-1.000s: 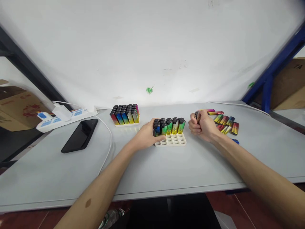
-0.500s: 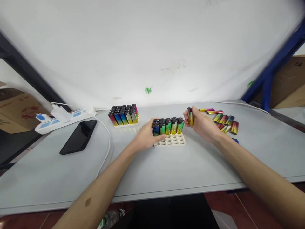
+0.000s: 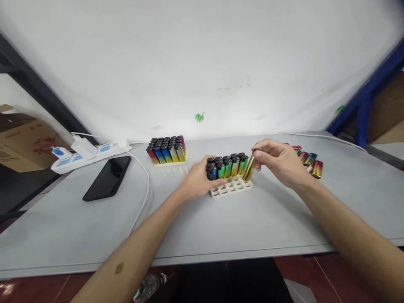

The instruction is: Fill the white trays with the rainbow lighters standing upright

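Observation:
My right hand [image 3: 279,162] pinches a gold lighter [image 3: 248,170] near its top. The lighter is tilted, its lower end at the right end of a white tray [image 3: 229,190] with square holes; I cannot tell whether it is inside a hole. My left hand [image 3: 197,180] grips the tray's left end, thumb along the front and fingers behind the lighters. Upright lighters [image 3: 227,168] with black tops, in blue, green and yellow, fill the tray's back rows, while holes show at its front.
Behind to the left stands a full tray of lighters [image 3: 167,150]. Loose lighters [image 3: 317,169] lie to the right, partly behind my right hand. A black phone [image 3: 107,177], a power strip [image 3: 104,152] and a white cable [image 3: 145,198] occupy the table's left side.
My right hand has brought the lighter leftward and down to the tray, tilting it. The left hand still grips the tray, which now sits slightly angled. The view has shifted a little.

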`<act>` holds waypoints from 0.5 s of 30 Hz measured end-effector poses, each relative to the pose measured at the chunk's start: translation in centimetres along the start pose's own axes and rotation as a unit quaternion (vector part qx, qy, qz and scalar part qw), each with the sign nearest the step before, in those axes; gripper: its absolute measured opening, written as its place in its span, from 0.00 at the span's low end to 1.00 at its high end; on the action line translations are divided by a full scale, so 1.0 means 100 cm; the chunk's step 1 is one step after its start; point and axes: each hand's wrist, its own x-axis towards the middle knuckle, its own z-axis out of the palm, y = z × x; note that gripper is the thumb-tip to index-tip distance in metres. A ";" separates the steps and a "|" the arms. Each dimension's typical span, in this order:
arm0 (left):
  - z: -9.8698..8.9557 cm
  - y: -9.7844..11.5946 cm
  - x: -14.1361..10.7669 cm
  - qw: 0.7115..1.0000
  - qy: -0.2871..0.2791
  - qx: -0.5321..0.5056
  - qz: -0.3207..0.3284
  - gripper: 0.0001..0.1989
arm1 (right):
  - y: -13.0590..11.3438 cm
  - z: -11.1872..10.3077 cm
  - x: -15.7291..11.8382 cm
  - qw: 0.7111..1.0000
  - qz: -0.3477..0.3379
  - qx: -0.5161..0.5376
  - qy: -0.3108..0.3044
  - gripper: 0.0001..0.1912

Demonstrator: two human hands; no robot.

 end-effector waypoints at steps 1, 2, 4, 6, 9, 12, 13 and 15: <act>0.000 0.001 0.000 1.000 -0.002 -0.001 0.000 0.31 | -0.001 0.005 -0.002 0.999 -0.017 -0.031 -0.003 0.12; 0.001 0.001 0.000 1.000 -0.003 -0.003 -0.001 0.32 | -0.001 0.010 -0.005 0.997 -0.031 -0.064 -0.003 0.13; 0.001 0.001 -0.001 1.000 -0.005 -0.006 -0.006 0.32 | -0.001 0.019 -0.009 0.990 -0.060 -0.131 -0.002 0.13; 0.001 0.001 -0.001 1.000 -0.008 -0.009 -0.008 0.32 | 0.002 0.026 -0.013 0.976 -0.096 -0.195 -0.007 0.13; 0.001 0.001 -0.001 1.000 -0.010 -0.016 -0.005 0.31 | 0.006 0.030 -0.014 0.948 -0.165 -0.272 -0.014 0.12; 0.001 0.001 -0.001 1.000 -0.009 -0.018 -0.003 0.31 | 0.008 0.028 -0.013 0.916 -0.242 -0.319 -0.004 0.09; 0.001 0.000 -0.001 1.000 -0.008 -0.017 -0.003 0.32 | 0.007 0.027 -0.013 0.907 -0.261 -0.329 -0.003 0.09; 0.001 0.000 -0.001 1.000 -0.008 -0.016 -0.002 0.32 | 0.006 0.027 -0.014 0.896 -0.286 -0.340 -0.011 0.07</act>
